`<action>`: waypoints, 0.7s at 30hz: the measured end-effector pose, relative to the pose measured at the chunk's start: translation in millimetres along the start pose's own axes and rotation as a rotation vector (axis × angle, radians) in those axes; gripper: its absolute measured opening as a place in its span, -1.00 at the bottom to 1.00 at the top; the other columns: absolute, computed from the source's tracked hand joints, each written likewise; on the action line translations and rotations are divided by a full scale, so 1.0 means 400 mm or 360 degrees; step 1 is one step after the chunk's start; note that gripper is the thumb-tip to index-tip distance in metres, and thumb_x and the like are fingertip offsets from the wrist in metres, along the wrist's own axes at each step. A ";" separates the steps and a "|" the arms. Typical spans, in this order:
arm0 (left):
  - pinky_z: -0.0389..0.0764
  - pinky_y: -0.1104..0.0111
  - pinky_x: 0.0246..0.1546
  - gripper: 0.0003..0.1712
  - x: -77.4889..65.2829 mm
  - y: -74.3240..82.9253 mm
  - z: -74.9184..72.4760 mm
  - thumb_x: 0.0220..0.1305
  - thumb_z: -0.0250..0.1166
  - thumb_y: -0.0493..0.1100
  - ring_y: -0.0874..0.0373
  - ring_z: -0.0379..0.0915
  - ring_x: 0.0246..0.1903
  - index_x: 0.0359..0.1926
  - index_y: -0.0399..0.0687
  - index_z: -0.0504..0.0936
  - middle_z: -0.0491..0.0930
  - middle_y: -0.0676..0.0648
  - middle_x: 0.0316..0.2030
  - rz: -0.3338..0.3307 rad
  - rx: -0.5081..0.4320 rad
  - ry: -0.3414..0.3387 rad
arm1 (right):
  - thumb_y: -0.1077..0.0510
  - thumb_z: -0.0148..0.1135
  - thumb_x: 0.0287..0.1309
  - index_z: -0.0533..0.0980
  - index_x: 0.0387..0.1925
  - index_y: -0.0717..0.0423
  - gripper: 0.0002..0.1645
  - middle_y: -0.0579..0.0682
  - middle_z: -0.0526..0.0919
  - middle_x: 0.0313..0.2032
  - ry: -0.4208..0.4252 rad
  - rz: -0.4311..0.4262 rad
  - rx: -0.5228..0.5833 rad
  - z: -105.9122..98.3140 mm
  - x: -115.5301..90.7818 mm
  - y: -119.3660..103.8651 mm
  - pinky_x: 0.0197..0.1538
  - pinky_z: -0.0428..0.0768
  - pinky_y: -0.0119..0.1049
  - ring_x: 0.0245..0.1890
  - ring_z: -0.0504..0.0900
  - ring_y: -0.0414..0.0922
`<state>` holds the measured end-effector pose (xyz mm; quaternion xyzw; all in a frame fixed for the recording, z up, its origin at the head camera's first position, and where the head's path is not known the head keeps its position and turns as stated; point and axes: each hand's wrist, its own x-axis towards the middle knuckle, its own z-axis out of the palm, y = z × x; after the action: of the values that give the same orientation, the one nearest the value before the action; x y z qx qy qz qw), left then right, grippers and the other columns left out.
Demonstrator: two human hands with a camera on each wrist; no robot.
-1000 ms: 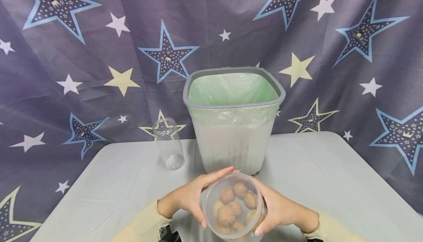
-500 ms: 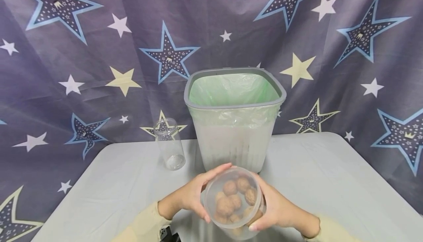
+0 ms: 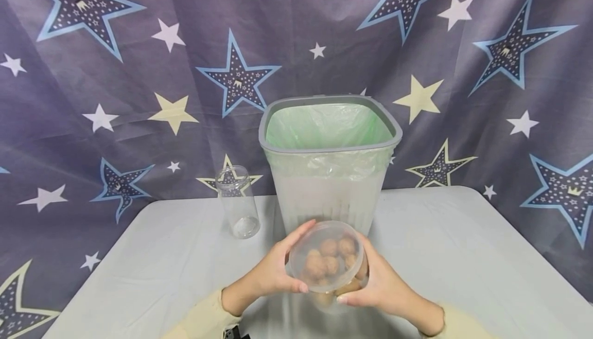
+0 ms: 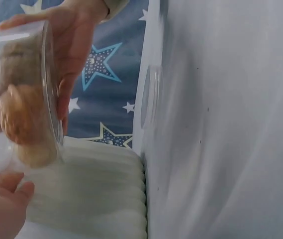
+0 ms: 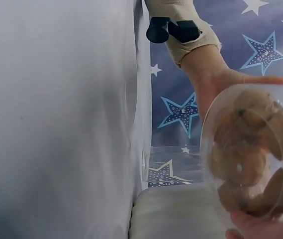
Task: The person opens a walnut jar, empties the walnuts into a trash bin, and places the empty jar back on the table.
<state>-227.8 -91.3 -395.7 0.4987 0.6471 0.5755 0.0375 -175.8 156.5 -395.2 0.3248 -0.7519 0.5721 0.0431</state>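
At six o'clock, the left hand (image 3: 273,272) and right hand (image 3: 386,285) grip a clear, round plastic container (image 3: 303,249) of brown, wrinkled walnuts (image 3: 316,265): apparently a two-handed carrying step; the next move likely calls for even grip. Beyond, a grey-rimmed, whitish plastic bin (image 3: 324,192), twelve o'clock; a clear, cylindrical jar (image 3: 238,202), ten.

Walnuts (image 3: 330,264) inside a container (image 3: 340,279), bin (image 3: 319,195) just behind on the surface (image 3: 162,262), jar (image 3: 238,205) to the bin's left, curtain (image 3: 289,66) behind all.

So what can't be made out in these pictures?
Head: floor of the bin, hidden by its front wall.
Head: number of walnuts, overlapping inside the cloudy container.
Left wrist: part of the container, cut by left edge.
Right wrist: rest of right hand, cut by bottom edge.
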 end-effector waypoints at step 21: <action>0.11 0.45 0.28 0.23 0.005 0.027 0.056 -0.15 0.53 -0.15 -0.13 0.08 0.33 0.44 -0.26 -0.04 0.16 -0.24 0.37 -0.0335 0.0107 0.0469 | 0.03 0.61 -0.32 0.03 0.37 0.11 0.26 0.07 0.33 0.24 0.0334 0.0037 -0.0184 0.048 0.014 -0.007 0.16 0.39 -0.43 0.17 0.41 0.03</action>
<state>-208.4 -75.8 -393.8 0.3395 0.7132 0.6131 -0.0143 -172.8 136.7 -397.1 0.2515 -0.7787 0.5590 0.1335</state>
